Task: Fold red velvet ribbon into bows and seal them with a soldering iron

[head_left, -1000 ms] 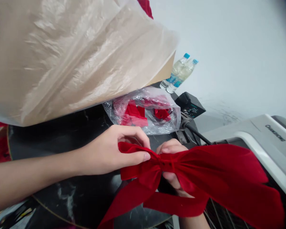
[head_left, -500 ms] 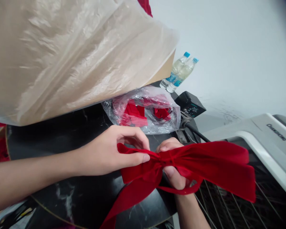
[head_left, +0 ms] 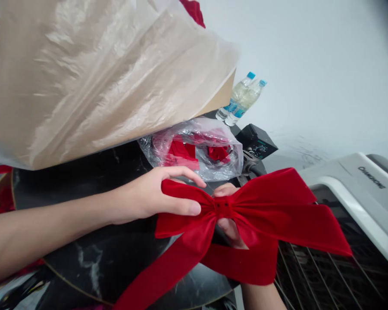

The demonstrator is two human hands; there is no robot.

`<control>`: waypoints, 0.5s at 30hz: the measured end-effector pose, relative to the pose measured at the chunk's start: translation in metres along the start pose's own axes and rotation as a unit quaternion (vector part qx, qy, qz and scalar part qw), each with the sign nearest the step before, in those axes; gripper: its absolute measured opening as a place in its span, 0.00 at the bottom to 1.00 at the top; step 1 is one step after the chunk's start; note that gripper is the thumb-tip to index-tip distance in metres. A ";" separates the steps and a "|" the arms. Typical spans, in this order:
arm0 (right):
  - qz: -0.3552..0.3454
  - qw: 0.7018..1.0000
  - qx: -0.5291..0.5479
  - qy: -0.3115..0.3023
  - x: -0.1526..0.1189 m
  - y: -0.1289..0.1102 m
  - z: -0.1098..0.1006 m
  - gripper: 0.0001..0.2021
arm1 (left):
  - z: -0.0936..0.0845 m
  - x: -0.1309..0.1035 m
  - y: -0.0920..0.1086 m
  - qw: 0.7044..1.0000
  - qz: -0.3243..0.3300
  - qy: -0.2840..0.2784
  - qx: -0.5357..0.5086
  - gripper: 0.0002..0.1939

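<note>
A large red velvet-like ribbon bow (head_left: 261, 206) spreads across the middle, with a narrow band around its gathered centre. Two small dark dots show on that band. From the left, my left hand (head_left: 155, 193) grips one loop, its thumb lying on the front and its index finger arched above the upper edge. My right hand (head_left: 229, 228) is behind the bow and holds it at the centre; most of its fingers are hidden by ribbon. One long tail hangs down to the lower left, past the front of the black table.
Below the bow is a black marbled round table (head_left: 93, 262). Behind lies a clear plastic bag (head_left: 210, 172) with red pieces. A big plastic-covered box (head_left: 116, 86) fills the upper left. Two bottles (head_left: 242, 99), a black control box (head_left: 257, 142) and a white-framed heater (head_left: 358, 181) stand right.
The bow has turned to face me more, its loops and tails spread wider. My left index finger has lifted off the ribbon's centre, and my right thumb is lower behind it.
</note>
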State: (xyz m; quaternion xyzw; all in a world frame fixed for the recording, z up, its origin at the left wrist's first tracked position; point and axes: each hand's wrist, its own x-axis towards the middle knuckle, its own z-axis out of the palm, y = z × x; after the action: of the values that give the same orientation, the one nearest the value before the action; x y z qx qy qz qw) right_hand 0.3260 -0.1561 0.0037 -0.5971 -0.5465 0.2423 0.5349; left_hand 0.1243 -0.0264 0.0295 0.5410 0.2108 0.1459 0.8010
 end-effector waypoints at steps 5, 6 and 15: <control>0.068 0.994 0.090 0.000 0.003 0.005 -0.002 0.08 | -0.002 0.002 -0.001 1.000 -0.001 0.018 0.016 0.19; 0.081 0.990 0.112 0.005 0.005 0.004 -0.003 0.08 | -0.002 0.003 -0.002 0.999 0.009 0.038 0.027 0.17; 0.148 0.984 0.077 0.060 -0.002 -0.022 -0.018 0.11 | -0.009 0.006 -0.003 0.999 -0.036 0.015 -0.011 0.22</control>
State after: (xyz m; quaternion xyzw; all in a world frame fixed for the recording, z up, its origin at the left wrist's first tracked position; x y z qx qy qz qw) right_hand 0.3325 -0.1684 0.0291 -0.6415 -0.3991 0.3240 0.5695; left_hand 0.1248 -0.0174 0.0225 0.5217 0.2404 0.1275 0.8086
